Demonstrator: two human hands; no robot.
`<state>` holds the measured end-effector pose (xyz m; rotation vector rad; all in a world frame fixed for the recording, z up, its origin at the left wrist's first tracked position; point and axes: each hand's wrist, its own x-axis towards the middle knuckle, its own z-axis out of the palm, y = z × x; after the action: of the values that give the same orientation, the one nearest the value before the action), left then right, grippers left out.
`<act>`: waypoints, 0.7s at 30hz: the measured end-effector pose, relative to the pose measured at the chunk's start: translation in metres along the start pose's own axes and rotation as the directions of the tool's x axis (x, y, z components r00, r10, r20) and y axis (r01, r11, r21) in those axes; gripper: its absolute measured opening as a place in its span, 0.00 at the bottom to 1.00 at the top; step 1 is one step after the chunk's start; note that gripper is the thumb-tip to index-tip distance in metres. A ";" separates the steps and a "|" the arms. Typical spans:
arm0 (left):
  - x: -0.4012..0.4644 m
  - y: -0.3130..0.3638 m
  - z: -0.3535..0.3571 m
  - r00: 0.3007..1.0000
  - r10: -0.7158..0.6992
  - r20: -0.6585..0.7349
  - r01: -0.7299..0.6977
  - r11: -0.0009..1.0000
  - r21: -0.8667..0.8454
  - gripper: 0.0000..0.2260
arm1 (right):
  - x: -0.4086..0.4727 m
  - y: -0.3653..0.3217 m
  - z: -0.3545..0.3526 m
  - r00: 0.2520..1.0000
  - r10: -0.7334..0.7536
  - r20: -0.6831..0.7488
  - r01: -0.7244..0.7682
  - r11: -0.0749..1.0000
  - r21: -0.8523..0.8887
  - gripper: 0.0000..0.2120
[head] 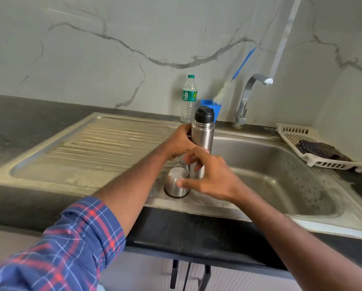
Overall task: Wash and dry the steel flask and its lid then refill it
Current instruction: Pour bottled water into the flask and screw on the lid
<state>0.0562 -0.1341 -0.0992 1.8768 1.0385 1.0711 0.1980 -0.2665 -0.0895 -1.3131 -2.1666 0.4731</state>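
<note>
Right hand (209,175), fingers loosely spread, touches the upturned steel lid (177,183) near the counter's front edge while left hand (181,142) grips the upright flask (202,137).

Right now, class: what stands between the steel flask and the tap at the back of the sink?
In the head view, a blue holder with a brush stands between the flask and the tap.
</note>
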 end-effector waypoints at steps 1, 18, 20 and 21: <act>-0.001 0.001 -0.001 1.000 -0.008 0.006 0.008 1.000 0.001 0.27 | 0.001 -0.001 0.005 0.999 -0.012 0.039 0.013 1.000 -0.010 0.29; 0.012 -0.012 0.031 0.997 -0.009 0.077 0.006 0.999 0.042 0.34 | 0.039 0.040 -0.092 0.787 0.050 -0.615 0.324 0.815 0.481 0.23; 0.013 -0.014 0.038 0.996 0.003 0.085 -0.006 0.999 0.035 0.35 | 0.049 0.053 -0.098 0.808 0.077 -0.584 0.309 0.789 0.532 0.25; 0.013 -0.013 0.041 0.996 0.007 0.087 -0.010 0.999 0.035 0.34 | 0.053 0.062 -0.097 0.827 0.083 -0.556 0.289 0.786 0.546 0.26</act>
<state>0.0935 -0.1250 -0.1224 1.9398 1.0066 0.9726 0.2816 -0.1900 -0.0335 -0.8073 -1.4016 0.5934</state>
